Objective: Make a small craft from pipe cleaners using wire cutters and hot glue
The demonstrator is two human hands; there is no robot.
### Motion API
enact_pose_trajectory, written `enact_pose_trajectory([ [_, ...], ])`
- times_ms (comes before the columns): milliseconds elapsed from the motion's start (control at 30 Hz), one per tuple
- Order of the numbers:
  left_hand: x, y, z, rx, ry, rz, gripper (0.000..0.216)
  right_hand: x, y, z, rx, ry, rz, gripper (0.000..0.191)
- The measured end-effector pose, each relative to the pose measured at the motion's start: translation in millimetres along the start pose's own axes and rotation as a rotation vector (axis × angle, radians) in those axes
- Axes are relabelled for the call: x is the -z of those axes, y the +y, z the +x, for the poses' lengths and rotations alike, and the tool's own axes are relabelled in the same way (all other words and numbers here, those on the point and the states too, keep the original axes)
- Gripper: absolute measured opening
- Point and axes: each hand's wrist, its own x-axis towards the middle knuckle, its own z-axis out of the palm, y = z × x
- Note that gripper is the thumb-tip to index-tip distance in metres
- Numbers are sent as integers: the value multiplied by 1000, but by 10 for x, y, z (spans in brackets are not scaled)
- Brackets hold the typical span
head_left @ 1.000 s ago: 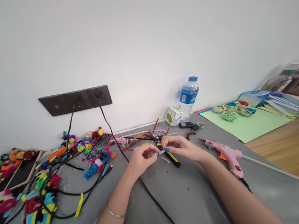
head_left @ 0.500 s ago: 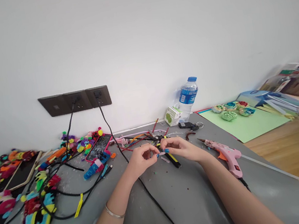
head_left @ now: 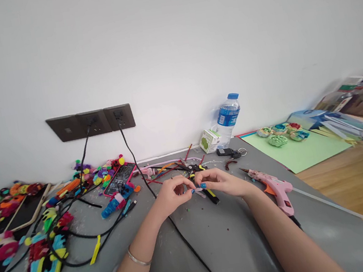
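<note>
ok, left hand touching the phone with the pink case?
Apart. The head view shows bare gray table between the left hand and the phone. That hand and the right hand pinch a small pale piece.

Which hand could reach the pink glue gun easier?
Right. The right hand is nearer the glue gun, on its own side; the left hand would cross over. Both pinch a small pale piece.

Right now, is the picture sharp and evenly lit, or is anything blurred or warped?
Head view: soft, even light, no glare; centre sharp, with left hand and right hand pinching a small pale piece too tiny to identify; the packets at the right edge smear; the wide lens bows the table edges.
</note>
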Motion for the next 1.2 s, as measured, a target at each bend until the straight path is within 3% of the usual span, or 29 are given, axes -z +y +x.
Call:
enact_pose_trajectory([
  [600, -13, -22, 11, -23, 43, 3, 11, -23, 16, 19, 0, 110, -18, 36],
  [867, -22, -39, 21, -46, 161, 73, 11, -2, 57, 43, 75, 289, -23, 33],
  [1200, -27, -56, 21, -95, 169, 113, 12, -16, 51, 41, 73, 264, -47, 30],
])
